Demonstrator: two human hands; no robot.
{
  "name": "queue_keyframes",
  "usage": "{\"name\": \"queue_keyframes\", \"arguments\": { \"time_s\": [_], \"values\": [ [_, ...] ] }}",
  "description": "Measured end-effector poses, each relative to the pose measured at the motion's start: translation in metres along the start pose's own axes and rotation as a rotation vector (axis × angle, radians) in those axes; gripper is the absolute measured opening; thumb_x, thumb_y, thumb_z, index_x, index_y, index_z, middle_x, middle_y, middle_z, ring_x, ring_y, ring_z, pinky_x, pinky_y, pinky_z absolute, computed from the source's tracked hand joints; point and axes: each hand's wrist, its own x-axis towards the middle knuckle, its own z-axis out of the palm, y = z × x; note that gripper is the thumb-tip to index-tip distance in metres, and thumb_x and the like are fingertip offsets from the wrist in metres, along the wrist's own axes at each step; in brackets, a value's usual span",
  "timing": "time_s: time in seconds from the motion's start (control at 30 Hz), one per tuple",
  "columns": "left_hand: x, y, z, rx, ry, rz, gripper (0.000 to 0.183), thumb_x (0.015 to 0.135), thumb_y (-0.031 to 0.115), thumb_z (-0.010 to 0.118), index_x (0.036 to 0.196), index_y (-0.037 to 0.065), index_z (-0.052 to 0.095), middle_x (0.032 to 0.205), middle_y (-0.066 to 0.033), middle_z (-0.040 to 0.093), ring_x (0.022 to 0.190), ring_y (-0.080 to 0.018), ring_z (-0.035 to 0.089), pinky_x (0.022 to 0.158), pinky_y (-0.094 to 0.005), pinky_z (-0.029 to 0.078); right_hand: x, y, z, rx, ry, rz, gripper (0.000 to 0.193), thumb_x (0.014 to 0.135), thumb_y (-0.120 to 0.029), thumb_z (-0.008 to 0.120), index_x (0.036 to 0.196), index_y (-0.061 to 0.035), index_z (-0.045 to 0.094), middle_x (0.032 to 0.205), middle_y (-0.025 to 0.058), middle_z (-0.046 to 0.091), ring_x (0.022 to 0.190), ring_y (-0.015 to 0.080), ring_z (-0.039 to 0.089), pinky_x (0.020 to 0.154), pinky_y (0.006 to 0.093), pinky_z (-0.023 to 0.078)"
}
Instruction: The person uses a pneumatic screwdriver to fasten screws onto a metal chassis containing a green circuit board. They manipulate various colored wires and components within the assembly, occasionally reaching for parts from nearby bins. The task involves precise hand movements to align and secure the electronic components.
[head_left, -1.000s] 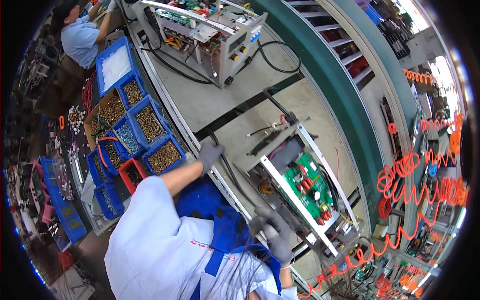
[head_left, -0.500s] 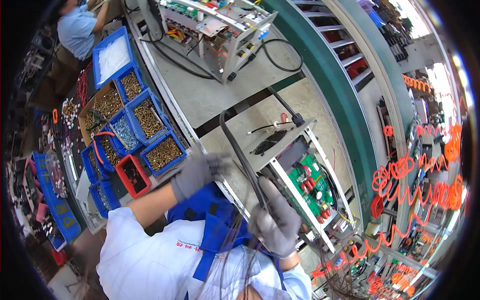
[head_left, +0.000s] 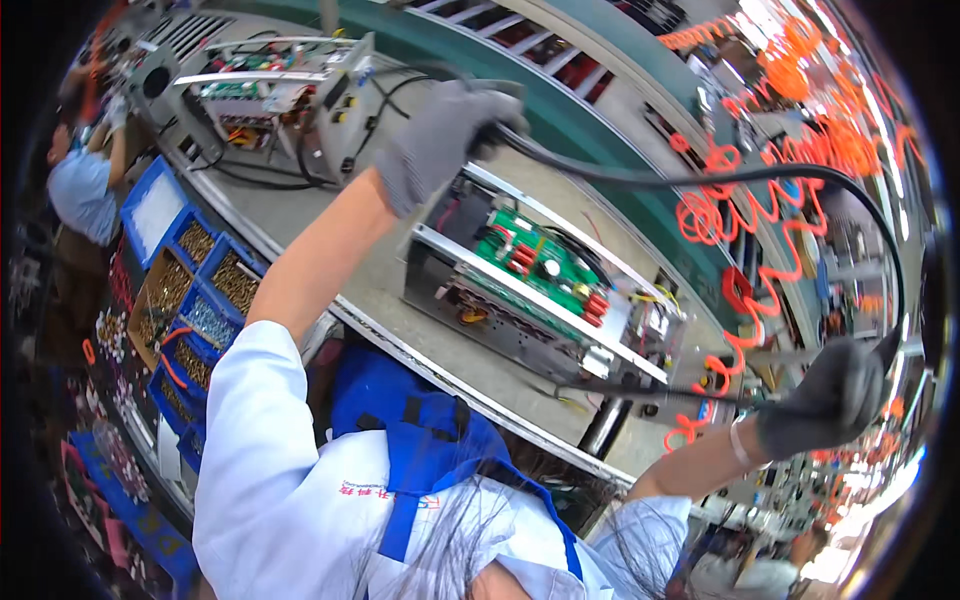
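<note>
Both my hands wear grey gloves and grip a thick black cable point(head_left: 640, 180). My left hand point(head_left: 440, 140) is raised beyond the chassis, its fingers closed round the cable. From there the cable arches to the far right and bends down to my right hand point(head_left: 825, 400), also closed on it. A further black length runs from near my right hand back to the right end of the open metal chassis point(head_left: 500, 325). That chassis lies on the bench between my arms, with a green circuit board point(head_left: 535, 260) and red parts showing.
A second open chassis point(head_left: 260, 95) stands at the far left of the bench. Blue bins point(head_left: 235, 275) of screws line the left side, near a person in light blue point(head_left: 85, 190). Coiled orange hoses point(head_left: 710, 215) hang at the right. A green conveyor edge point(head_left: 400, 35) runs behind.
My left hand has risen from the bench edge and taken hold of the cable. My right hand has swung far right, stretching the cable into an arch. The view has turned.
</note>
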Motion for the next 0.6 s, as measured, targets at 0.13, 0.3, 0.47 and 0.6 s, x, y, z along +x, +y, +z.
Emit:
{"name": "queue_keyframes", "arguments": {
  "time_s": [0.13,0.3,0.47,0.6],
  "values": [
    [-0.007,0.008,0.102,0.373,-0.5,0.164,0.04,0.083,0.016,0.061,0.116,-0.004,0.053,0.079,-0.0057,0.06,0.073,-0.0119,0.059,0.066,-0.0267,0.049,0.051,-0.018,-0.008,-0.096,-0.057,0.106,0.037,0.093,-0.006,0.039,0.058,-0.0147,0.036,0.057,-0.0027,0.049,0.051,0.0064,0.044,0.081,0.0292,0.041],
    [-0.044,-0.048,0.199,0.349,-1.02,-0.194,0.025,0.088,0.026,0.059,0.095,0.002,0.059,0.067,-0.0018,0.057,0.058,-0.0085,0.052,0.05,-0.0271,0.042,0.113,0.057,-0.025,-0.833,0.305,-0.148,0.013,0.095,-0.014,0.048,0.095,-0.0023,0.054,0.078,0.0096,0.061,0.076,0.0218,0.061,0.087,0.0367,0.05],
    [-0.072,-0.102,0.189,-0.821,-0.842,-0.885,0.022,0.088,0.029,0.06,0.077,0.01,0.057,0.055,0.0014,0.053,0.039,-0.006,0.044,0.034,-0.0229,0.035,0.181,0.105,-0.064,-0.831,-0.09,0.403,0.028,0.093,-0.022,0.052,0.112,-0.0024,0.052,0.1,0.0148,0.063,0.09,0.0216,0.064,0.081,0.0331,0.054],
    [-0.077,-0.114,0.206,-0.673,-0.591,-0.867,0.023,0.089,0.031,0.057,0.083,0.01,0.059,0.063,-0.0039,0.062,0.044,-0.011,0.054,0.038,-0.0238,0.043,0.202,0.143,-0.118,-2.041,-0.772,0.684,0.035,0.085,-0.024,0.06,0.111,-0.0022,0.056,0.093,0.0167,0.064,0.09,0.0319,0.065,0.075,0.0396,0.055]
  ]
}}
